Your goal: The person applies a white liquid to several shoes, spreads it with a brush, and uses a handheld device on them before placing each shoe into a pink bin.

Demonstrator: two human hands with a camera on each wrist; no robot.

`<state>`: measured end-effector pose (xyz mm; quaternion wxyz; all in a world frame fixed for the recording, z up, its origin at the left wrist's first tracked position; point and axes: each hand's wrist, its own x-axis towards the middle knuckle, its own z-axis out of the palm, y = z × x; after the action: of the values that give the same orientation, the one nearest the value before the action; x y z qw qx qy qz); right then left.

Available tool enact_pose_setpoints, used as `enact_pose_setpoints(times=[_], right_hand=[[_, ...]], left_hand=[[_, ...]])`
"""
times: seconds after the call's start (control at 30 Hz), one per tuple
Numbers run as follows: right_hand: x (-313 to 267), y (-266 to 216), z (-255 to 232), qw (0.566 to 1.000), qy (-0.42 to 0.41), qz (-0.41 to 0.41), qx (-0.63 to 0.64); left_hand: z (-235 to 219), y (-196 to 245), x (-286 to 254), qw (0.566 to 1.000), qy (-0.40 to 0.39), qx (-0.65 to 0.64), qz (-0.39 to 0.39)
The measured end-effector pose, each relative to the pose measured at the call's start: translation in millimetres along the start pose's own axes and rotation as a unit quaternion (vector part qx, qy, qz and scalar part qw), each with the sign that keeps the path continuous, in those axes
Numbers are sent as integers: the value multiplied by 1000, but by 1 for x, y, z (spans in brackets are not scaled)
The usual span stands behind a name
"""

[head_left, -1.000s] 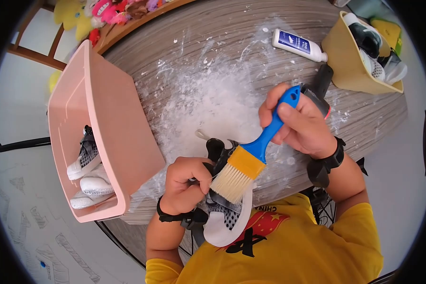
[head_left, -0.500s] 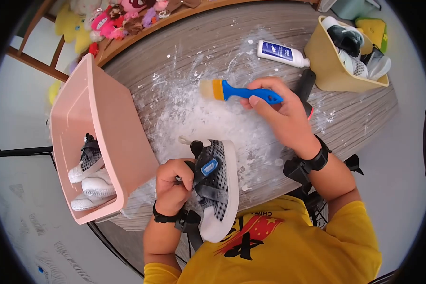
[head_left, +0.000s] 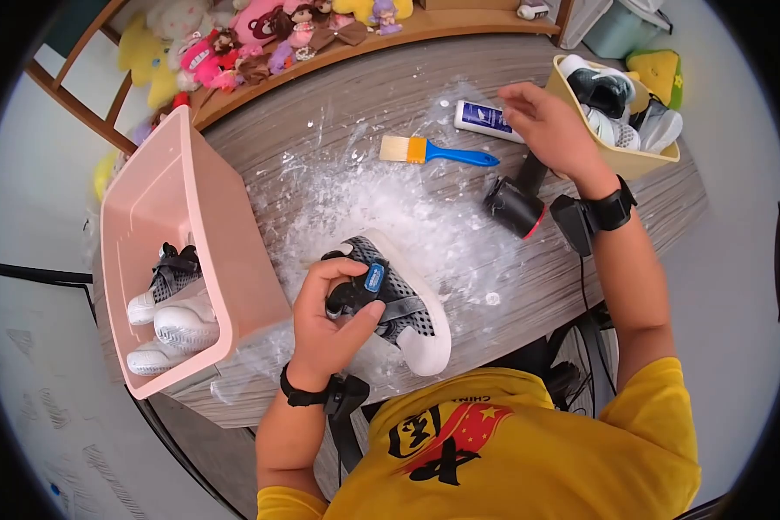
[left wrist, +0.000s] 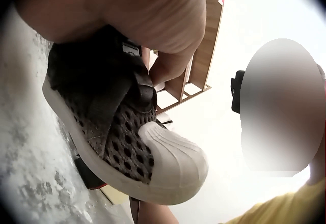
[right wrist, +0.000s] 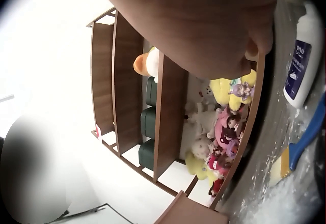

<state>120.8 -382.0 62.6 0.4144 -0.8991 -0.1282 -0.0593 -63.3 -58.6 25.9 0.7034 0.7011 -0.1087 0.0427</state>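
Note:
My left hand [head_left: 329, 321] grips a small grey-and-black mesh sneaker [head_left: 412, 303] by its upper, thumb and fingers around the blue-patched strap. The shoe's white toe cap [left wrist: 175, 168] and sole show in the left wrist view. My right hand [head_left: 555, 130] holds nothing and hovers by a white bottle with a blue label [head_left: 485, 118], overlapping its right end in the head view. A paintbrush [head_left: 442, 154] with a blue handle and pale bristles lies on the table, left of that hand. Below the hand rests a black hair dryer [head_left: 516, 206] with a red rim.
A pink bin [head_left: 234, 234] with several shoes stands at the left. At the back right is a yellow bin [head_left: 641, 163] holding more shoes. White powdery smears cover the table [head_left: 329, 204]. A wooden shelf [head_left: 338, 48] with dolls and plush toys borders the back.
My right hand has put the brush down on the table and moved right toward the bottle. The sneaker has moved up over the table and turned, still in my left hand.

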Motion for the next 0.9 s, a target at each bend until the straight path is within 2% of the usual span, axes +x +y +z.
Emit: enact_pose_setpoints(times=[0.1, 0.2, 0.3, 0.5, 0.63, 0.7, 0.8, 0.9], right_hand=[[6, -11, -4, 988, -46, -4, -148], [21, 9, 0, 973, -68, -12, -221], [31, 23, 9, 957, -102, 43, -268], [28, 26, 18, 942, -129, 73, -302], [27, 28, 11, 967, -68, 21, -245], [20, -1, -1, 983, -23, 1, -184], [-1, -33, -7, 998, -31, -47, 18], [-32, -64, 2, 987, -72, -147, -3]], left_hand=[[0, 0, 2, 1000, 2, 11, -18], [-3, 2, 4, 999, -11, 34, -23], [-5, 2, 6, 998, -20, 61, -23], [-4, 4, 6, 998, -36, 29, -31], [-1, 2, 5, 998, -40, 17, -41], [0, 3, 6, 998, -48, 13, -50], [0, 3, 6, 997, -57, 19, -57], [1, 2, 7, 997, -55, 26, -55]])
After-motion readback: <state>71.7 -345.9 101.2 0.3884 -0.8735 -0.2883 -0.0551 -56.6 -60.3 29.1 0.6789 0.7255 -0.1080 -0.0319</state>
